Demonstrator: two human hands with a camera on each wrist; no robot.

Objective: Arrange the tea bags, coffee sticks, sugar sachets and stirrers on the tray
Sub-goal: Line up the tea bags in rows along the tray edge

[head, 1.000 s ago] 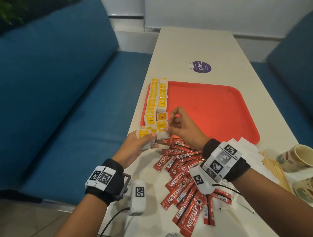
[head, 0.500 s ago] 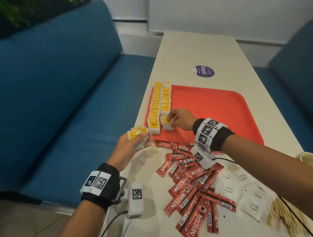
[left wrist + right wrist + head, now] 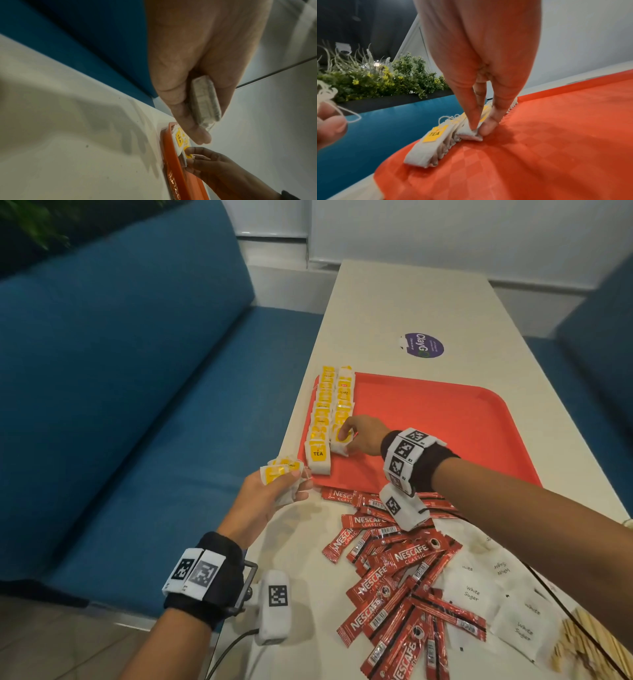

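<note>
A: Right hand (image 3: 363,434)?
B: I see thumb and fingers pinching a tea bag (image 3: 470,133) at the near end of the right-hand row on the tray (image 3: 445,440).
A: Left hand (image 3: 270,498)?
B: Off the tray's near-left corner, fingers curled round a few tea bags (image 3: 279,470). Count unclear, wrist view is blurry.

The flat red plastic tray (image 3: 445,433) lies on the long pale table (image 3: 394,299) — two rows of paper tea bags (image 3: 330,412) run along the tray's left edge. Before the tray sit the red foil coffee sticks (image 3: 394,573); right of those, white paper sugar sachets (image 3: 479,590), then thin wooden stirrers (image 3: 589,642). Behind the tray — a round purple sticker (image 3: 423,345).
</note>
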